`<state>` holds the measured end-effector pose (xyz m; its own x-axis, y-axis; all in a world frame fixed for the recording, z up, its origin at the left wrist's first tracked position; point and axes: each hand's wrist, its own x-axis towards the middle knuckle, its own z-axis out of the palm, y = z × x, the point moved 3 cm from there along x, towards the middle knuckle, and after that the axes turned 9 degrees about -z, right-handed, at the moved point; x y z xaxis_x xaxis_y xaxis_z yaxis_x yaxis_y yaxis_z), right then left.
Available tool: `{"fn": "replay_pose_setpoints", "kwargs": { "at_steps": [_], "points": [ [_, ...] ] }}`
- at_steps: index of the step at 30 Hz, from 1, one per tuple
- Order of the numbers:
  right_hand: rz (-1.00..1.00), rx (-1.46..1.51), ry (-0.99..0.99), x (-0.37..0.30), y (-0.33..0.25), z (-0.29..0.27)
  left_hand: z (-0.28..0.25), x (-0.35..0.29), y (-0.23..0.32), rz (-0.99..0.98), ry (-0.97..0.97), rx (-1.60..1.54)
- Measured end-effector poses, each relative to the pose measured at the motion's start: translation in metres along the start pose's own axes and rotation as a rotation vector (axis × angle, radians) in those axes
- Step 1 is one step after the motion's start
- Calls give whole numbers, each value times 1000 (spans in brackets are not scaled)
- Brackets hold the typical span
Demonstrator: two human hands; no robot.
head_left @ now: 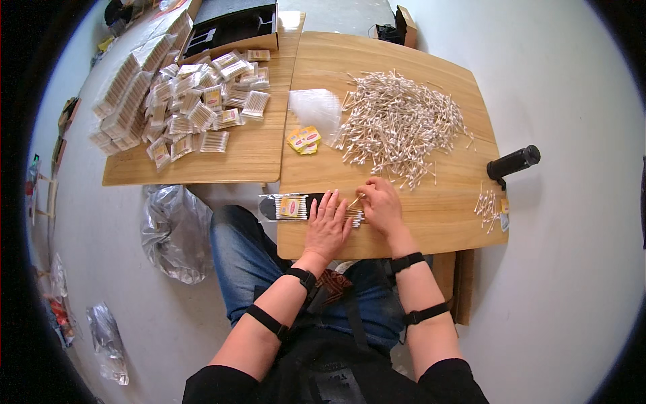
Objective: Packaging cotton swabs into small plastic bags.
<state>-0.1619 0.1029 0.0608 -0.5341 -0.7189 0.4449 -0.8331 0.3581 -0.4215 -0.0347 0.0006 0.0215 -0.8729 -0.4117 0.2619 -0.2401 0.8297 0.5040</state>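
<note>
My left hand point(327, 225) lies with fingers stretched out over a flat black strip point(268, 208) at the table's near edge. On the strip's left part is a clear bag holding a row of cotton swabs with a yellow card point(291, 207) on top. A few loose cotton swabs point(354, 218) lie beside my left fingertips, partly covered. Just right of them, my right hand point(383, 209) is closed in a pinch on cotton swabs point(356, 200). How many it holds is hidden by the fingers.
Beyond my hands spreads a large heap of loose cotton swabs point(404, 124). Clear plastic bags point(316, 108) and yellow cards point(304, 139) lie to its left. Packed swab bags point(202, 108) are piled on the left table. A black cylinder point(513, 162) stands out at the right edge.
</note>
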Motion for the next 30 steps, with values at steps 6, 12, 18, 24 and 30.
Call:
{"fn": "replay_pose_setpoints", "kwargs": {
  "at_steps": [6,12,18,24,30],
  "points": [
    [21,-37,-173,-11,18,-5,2,-2,-6,-33,19,-42],
    [59,-21,-163,-17,9,2,2,-1,-8,-44,11,-97],
    [95,36,-84,-14,8,8,3,-1,-7,-50,38,-114],
    [250,48,6,-24,24,-2,2,1,-2,-36,-19,31],
    [285,-221,9,-32,37,-6,1,0,-5,-39,-42,-53]
  ]
}}
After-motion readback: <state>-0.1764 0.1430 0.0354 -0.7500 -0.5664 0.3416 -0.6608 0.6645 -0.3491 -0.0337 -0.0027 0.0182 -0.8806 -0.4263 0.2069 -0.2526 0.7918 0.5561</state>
